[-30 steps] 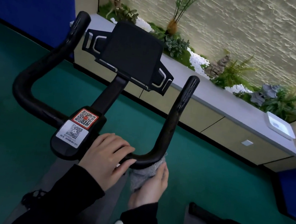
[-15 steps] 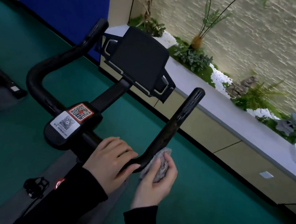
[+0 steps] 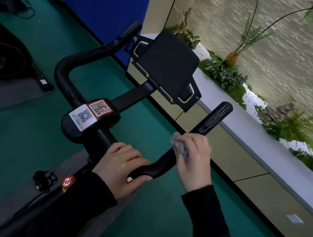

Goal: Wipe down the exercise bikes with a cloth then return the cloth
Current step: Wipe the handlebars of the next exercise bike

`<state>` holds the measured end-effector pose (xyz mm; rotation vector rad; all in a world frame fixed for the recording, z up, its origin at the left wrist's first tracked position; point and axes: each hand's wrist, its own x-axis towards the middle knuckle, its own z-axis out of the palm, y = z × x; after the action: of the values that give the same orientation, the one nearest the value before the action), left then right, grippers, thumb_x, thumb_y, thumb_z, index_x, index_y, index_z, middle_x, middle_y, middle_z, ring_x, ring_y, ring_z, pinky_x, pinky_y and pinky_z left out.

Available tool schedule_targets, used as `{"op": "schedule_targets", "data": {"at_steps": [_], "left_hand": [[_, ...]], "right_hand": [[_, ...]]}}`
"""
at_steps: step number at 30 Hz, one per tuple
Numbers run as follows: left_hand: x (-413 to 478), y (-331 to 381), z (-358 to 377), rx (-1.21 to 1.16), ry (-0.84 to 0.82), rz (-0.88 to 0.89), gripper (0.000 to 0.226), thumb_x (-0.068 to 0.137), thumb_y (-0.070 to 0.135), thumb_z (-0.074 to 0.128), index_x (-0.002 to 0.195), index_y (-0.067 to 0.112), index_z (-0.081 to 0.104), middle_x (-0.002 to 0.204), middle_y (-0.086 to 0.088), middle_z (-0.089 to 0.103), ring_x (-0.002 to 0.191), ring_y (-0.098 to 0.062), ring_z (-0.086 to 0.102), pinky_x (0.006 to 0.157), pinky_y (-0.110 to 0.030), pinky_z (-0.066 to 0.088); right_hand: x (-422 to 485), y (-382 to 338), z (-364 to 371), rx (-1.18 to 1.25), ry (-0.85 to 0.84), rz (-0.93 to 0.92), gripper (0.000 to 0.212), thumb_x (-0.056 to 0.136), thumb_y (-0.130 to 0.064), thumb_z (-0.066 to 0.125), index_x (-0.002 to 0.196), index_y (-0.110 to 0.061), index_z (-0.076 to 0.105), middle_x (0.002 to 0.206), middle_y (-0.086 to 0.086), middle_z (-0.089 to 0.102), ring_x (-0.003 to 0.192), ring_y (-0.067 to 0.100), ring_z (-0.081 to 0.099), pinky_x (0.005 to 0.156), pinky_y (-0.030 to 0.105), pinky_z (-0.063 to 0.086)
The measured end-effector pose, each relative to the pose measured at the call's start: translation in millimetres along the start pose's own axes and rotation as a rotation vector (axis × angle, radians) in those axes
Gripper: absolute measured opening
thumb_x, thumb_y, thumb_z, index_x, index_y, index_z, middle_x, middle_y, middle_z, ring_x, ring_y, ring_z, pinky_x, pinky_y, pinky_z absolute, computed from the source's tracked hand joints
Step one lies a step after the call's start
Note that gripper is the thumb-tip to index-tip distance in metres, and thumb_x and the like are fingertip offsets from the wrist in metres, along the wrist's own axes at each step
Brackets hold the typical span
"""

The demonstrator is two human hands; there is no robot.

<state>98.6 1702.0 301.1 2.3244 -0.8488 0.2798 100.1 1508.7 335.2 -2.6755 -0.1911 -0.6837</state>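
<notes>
A black exercise bike's handlebar (image 3: 92,61) fills the middle of the view, with a tablet holder (image 3: 167,65) at its front and QR stickers (image 3: 91,112) on the stem. My left hand (image 3: 123,168) grips the handlebar's lower right bend. My right hand (image 3: 194,159) holds a grey cloth (image 3: 180,147) wrapped round the right handlebar arm (image 3: 212,118), partway up it. The cloth is mostly hidden under my fingers.
A long cabinet with a grey top (image 3: 246,135) runs along the right, carrying plants (image 3: 226,75) and white pebbles. Green floor (image 3: 15,134) lies all around. Another machine's dark base (image 3: 7,60) stands at the left. A red knob (image 3: 69,180) sits on the bike frame below.
My right hand has slid the cloth from under the handlebar's bend up onto the right arm. The left hand keeps its grip. The view has swung left.
</notes>
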Motion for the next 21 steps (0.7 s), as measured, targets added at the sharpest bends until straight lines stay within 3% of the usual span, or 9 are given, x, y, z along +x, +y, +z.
{"op": "schedule_targets", "data": {"at_steps": [3,6,10,15,21], "left_hand": [[0,0,-1,-0.004,-0.003,-0.003,0.032,0.081,0.047,0.054,0.089,0.021,0.072,0.078,0.007,0.065,0.072,-0.018,0.063,0.08,-0.031,0.035],[1,0,-1,-0.015,-0.014,-0.008,0.031,0.08,0.046,0.056,0.09,0.022,0.072,0.078,0.008,0.065,0.072,-0.017,0.062,0.08,-0.03,0.034],[1,-1,-1,-0.042,-0.022,-0.022,0.03,0.081,0.048,0.056,0.089,0.023,0.072,0.077,0.009,0.064,0.072,-0.016,0.061,0.08,-0.03,0.034],[1,-1,-1,-0.051,-0.009,-0.018,0.028,0.08,0.048,0.058,0.089,0.025,0.071,0.078,0.01,0.063,0.072,-0.016,0.061,0.079,-0.031,0.035],[0,-1,-2,-0.065,-0.008,-0.023,0.031,0.082,0.05,0.054,0.087,0.025,0.071,0.077,0.01,0.063,0.072,-0.016,0.061,0.079,-0.032,0.035]], "right_hand": [[16,-8,-5,0.019,-0.296,-0.109,0.012,0.083,0.003,0.062,0.083,-0.007,0.068,0.087,0.004,0.064,0.09,0.028,0.054,0.078,0.043,0.043],[36,-10,-10,-0.016,-0.623,-0.201,0.01,0.088,-0.007,0.059,0.088,-0.011,0.068,0.089,0.004,0.065,0.092,0.025,0.052,0.084,0.04,0.042],[63,-11,-14,-0.157,-0.755,-0.142,0.014,0.088,-0.009,0.054,0.092,-0.013,0.066,0.095,0.004,0.065,0.098,0.023,0.053,0.088,0.034,0.042],[74,-33,2,-0.175,-1.099,-0.052,0.016,0.084,-0.007,0.057,0.085,-0.019,0.067,0.091,0.008,0.07,0.085,0.024,0.066,0.078,0.034,0.056],[96,-37,6,-0.341,-1.184,0.019,0.006,0.084,-0.013,0.063,0.086,-0.019,0.06,0.091,0.007,0.059,0.082,0.025,0.061,0.067,0.029,0.049]]}}
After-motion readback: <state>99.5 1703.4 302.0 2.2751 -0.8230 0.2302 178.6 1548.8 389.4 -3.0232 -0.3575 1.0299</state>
